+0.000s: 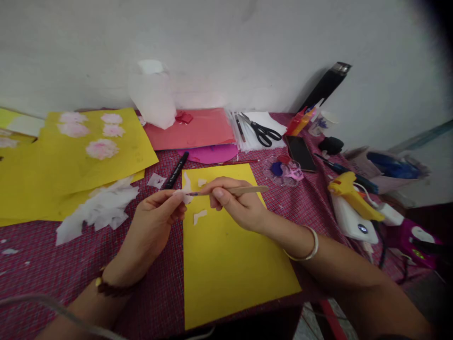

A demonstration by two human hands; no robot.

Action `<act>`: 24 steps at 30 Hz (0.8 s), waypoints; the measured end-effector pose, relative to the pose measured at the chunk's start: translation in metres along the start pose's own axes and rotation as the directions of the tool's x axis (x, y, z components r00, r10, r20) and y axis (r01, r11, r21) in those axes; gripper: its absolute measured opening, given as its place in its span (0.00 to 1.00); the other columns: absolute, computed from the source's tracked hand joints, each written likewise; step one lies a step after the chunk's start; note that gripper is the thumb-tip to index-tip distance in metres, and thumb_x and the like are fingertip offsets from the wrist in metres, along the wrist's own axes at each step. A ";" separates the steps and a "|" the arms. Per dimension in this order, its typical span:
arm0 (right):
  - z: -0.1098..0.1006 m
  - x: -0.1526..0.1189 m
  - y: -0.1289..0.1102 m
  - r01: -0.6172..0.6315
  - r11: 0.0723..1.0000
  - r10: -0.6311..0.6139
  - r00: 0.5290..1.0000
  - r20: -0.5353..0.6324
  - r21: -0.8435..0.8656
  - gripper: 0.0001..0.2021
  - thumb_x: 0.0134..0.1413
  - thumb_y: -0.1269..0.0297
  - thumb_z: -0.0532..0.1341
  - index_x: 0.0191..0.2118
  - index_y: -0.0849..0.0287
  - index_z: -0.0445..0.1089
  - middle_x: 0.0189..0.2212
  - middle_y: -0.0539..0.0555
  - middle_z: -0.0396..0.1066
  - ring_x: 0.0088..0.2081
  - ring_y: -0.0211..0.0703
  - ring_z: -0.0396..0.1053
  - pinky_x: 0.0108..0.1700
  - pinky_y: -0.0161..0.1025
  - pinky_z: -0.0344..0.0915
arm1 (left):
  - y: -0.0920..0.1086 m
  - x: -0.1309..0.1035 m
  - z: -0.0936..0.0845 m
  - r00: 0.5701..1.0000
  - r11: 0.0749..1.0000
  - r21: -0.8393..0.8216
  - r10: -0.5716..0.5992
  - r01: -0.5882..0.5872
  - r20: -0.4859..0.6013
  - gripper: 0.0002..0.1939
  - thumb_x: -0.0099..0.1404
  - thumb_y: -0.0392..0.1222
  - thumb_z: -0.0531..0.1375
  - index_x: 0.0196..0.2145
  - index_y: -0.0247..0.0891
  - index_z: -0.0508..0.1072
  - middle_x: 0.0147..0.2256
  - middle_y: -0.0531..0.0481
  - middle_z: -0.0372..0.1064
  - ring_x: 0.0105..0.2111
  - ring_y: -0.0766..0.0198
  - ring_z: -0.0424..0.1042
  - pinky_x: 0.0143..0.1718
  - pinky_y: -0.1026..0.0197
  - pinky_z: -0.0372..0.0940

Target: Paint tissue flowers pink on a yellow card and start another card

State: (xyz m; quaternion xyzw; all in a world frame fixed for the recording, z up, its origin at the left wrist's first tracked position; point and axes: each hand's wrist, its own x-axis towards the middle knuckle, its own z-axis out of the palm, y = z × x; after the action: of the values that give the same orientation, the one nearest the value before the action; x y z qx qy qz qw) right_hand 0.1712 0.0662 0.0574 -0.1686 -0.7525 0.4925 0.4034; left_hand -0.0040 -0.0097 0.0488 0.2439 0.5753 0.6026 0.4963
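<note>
My left hand (161, 212) pinches a small piece of white tissue paper (187, 199) above the left edge of a yellow sheet (237, 274). In my right hand (235, 200) is a paintbrush (253, 189), held like a pen, its wooden handle pointing right. The brush tip meets the tissue piece at my left fingertips. Small pale paper scraps (200, 216) lie on the yellow sheet close to both hands. Just behind my left hand rests a black marker (177, 171), beside a loose tissue square (156, 181).
Yellow sheets (35, 184) with pink tissue flowers (102, 148) and a tissue pile (102, 208) are on the left. Farther back are black scissors (264, 132), a paint palette (278, 170) and a phone (300, 153). A yellow glue gun (354, 193) lies on the right.
</note>
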 end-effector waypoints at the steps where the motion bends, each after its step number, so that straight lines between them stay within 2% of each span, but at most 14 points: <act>1: 0.000 0.000 0.001 0.008 1.000 -0.008 1.000 -0.003 0.001 0.14 0.67 0.59 0.54 0.41 0.61 0.74 0.26 0.49 0.68 0.27 0.32 0.65 0.31 0.32 0.64 | -0.001 0.000 0.000 1.000 1.000 -0.001 0.000 0.000 -0.001 0.11 0.48 0.45 0.71 0.24 0.37 0.77 0.21 0.54 0.71 0.22 0.71 0.67 0.24 0.69 0.62; 6: 0.001 0.001 0.004 0.038 0.999 -0.038 0.999 -0.007 0.037 0.13 0.67 0.61 0.54 0.41 0.62 0.73 0.27 0.49 0.68 0.26 0.30 0.65 0.29 0.31 0.63 | -0.001 0.001 -0.003 1.000 0.998 -0.055 -0.015 0.016 0.017 0.09 0.50 0.44 0.71 0.25 0.37 0.78 0.21 0.53 0.72 0.22 0.71 0.68 0.24 0.70 0.64; 10: 0.001 0.001 0.005 -0.009 0.988 0.012 1.000 -0.016 0.152 0.14 0.67 0.58 0.54 0.40 0.61 0.72 0.25 0.48 0.67 0.25 0.30 0.65 0.27 0.29 0.63 | 0.003 0.004 -0.006 0.986 0.972 -0.217 -0.056 0.090 0.160 0.15 0.60 0.52 0.64 0.26 0.37 0.78 0.25 0.49 0.75 0.23 0.68 0.69 0.23 0.67 0.66; 13: 0.002 0.002 0.003 -0.053 0.964 0.063 0.997 -0.031 0.260 0.14 0.66 0.56 0.55 0.38 0.61 0.71 0.24 0.47 0.68 0.24 0.29 0.65 0.26 0.29 0.64 | 0.005 0.004 -0.005 0.975 0.957 -0.267 -0.058 0.115 0.213 0.11 0.57 0.47 0.66 0.25 0.38 0.76 0.23 0.51 0.73 0.22 0.70 0.68 0.21 0.69 0.64; 16: 0.003 0.003 0.001 -0.088 0.936 0.103 0.994 -0.026 0.340 0.13 0.64 0.55 0.57 0.38 0.61 0.70 0.24 0.47 0.68 0.23 0.29 0.66 0.26 0.29 0.65 | 0.006 0.000 -0.002 0.977 0.963 -0.248 -0.050 0.102 0.208 0.09 0.51 0.41 0.71 0.23 0.37 0.75 0.22 0.55 0.70 0.21 0.73 0.65 0.20 0.73 0.61; 19: 0.004 0.004 0.001 -0.139 0.900 0.153 0.988 -0.001 0.414 0.11 0.62 0.57 0.60 0.40 0.61 0.69 0.26 0.47 0.71 0.23 0.29 0.68 0.26 0.29 0.67 | 0.007 -0.003 -0.001 0.986 0.971 -0.232 -0.019 0.058 0.163 0.09 0.47 0.39 0.73 0.23 0.39 0.76 0.22 0.56 0.69 0.22 0.74 0.65 0.20 0.75 0.61; 24: 0.007 0.003 0.001 -0.230 0.841 0.246 0.969 0.034 0.489 0.13 0.57 0.57 0.65 0.42 0.61 0.71 0.30 0.50 0.77 0.24 0.32 0.72 0.27 0.30 0.70 | 0.008 -0.006 -0.002 0.987 0.982 -0.133 0.146 -0.136 0.064 0.07 0.48 0.39 0.72 0.25 0.42 0.78 0.23 0.56 0.72 0.23 0.73 0.67 0.23 0.72 0.64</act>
State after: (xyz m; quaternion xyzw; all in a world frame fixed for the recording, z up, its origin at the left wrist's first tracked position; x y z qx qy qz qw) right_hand 0.1637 0.0645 0.0571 -0.1605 -0.5703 0.7104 0.3799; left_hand -0.0061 -0.0146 0.0579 0.2736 0.4982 0.6626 0.4878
